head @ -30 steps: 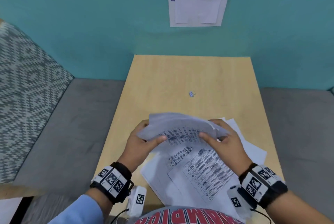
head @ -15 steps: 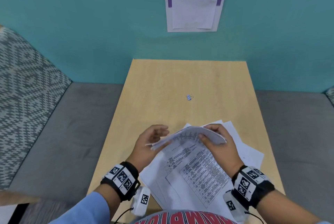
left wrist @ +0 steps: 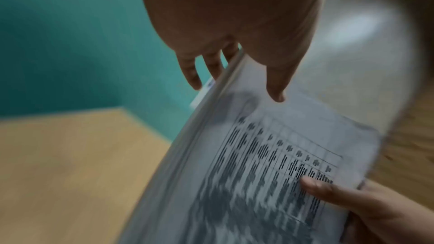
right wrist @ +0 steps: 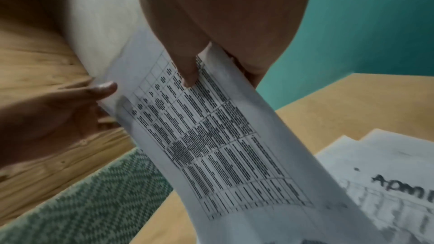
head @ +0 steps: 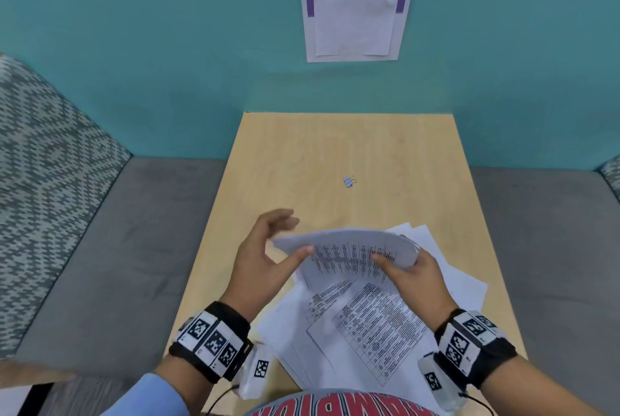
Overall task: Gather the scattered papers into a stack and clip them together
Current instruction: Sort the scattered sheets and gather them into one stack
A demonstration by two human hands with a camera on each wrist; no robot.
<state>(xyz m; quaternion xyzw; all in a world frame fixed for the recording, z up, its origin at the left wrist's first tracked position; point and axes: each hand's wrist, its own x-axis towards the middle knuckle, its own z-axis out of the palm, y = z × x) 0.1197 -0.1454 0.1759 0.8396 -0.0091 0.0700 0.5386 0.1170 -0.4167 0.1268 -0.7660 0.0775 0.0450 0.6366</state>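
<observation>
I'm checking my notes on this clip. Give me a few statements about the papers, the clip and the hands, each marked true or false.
1. The right hand grips the lifted bundle of papers. True.
2. The binder clip is already fastened on the bundle. False: it lies alone on the table, beyond the hands.
3. More printed sheets lie spread on the table under the bundle. True.
4. The left hand is clenched in a fist around the bundle. False: its fingers are spread, with only the thumb at the bundle's left edge.
5. The bundle lies flat on the table. False: it is held up, bowed.
</observation>
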